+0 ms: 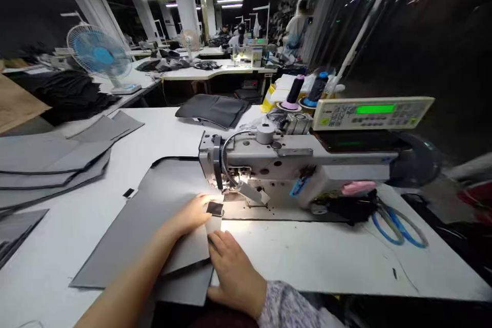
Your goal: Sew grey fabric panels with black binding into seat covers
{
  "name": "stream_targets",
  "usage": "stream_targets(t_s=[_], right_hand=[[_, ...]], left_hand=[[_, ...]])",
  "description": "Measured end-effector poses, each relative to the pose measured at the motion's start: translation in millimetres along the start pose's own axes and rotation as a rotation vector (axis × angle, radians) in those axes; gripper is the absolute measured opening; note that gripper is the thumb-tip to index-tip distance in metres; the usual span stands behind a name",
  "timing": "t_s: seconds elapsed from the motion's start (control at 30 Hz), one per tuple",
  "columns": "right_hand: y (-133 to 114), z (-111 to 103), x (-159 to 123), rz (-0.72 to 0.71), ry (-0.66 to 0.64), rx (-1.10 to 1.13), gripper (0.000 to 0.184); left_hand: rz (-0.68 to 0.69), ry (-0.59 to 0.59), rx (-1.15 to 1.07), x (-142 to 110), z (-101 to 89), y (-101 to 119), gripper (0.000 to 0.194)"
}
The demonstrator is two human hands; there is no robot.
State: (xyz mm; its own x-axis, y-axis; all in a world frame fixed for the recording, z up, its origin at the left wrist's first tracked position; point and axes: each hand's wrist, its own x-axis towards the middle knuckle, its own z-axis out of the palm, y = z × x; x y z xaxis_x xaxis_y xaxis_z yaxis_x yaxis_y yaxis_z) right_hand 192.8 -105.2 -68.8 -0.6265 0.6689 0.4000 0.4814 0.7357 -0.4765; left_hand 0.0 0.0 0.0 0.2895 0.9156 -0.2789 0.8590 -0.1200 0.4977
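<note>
Grey fabric panel (pixel 126 246), on white tabletop (pixel 326 261), beneath both hands, before sewing machine (pixel 269 151). Left hand (pixel 186 217): grip open, lying flat on panel. Right hand (pixel 234 271): fingers curled at panel edge, closure unclear. Small black patch (pixel 214 208) between them.

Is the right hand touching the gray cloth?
Touching: the head view shows the right hand lying on the edge of the gray cloth.
</note>
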Motion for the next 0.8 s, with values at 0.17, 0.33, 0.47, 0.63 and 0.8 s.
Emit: stream_targets(t_s=[0.17,0.33,0.47,0.63,0.8], right_hand=[[18.7,8.9,47.2,0.009,-0.044,-0.169,0.016],[18.9,16.0,38.6,-0.151,0.035,-0.215,0.021],[28.7,11.6,39.4,-0.078,0.169,-0.198,0.02],[38.5,13.8,45.0,-0.016,0.17,-0.174,0.023],[45.6,11.1,52.7,0.006,0.206,-0.159,0.016]], left_hand=[[-0.021,0.079,0.11,0.7,7.4,14.9,0.051],[-0.039,0.105,0.135,-6.7,15.7,14.3,0.046],[-0.095,0.118,0.075,-5.5,18.5,11.1,0.043],[-0.05,0.107,0.056,-0.4,19.1,4.6,0.053],[0.13,0.035,-0.166,5.1,9.4,-2.2,0.04]])
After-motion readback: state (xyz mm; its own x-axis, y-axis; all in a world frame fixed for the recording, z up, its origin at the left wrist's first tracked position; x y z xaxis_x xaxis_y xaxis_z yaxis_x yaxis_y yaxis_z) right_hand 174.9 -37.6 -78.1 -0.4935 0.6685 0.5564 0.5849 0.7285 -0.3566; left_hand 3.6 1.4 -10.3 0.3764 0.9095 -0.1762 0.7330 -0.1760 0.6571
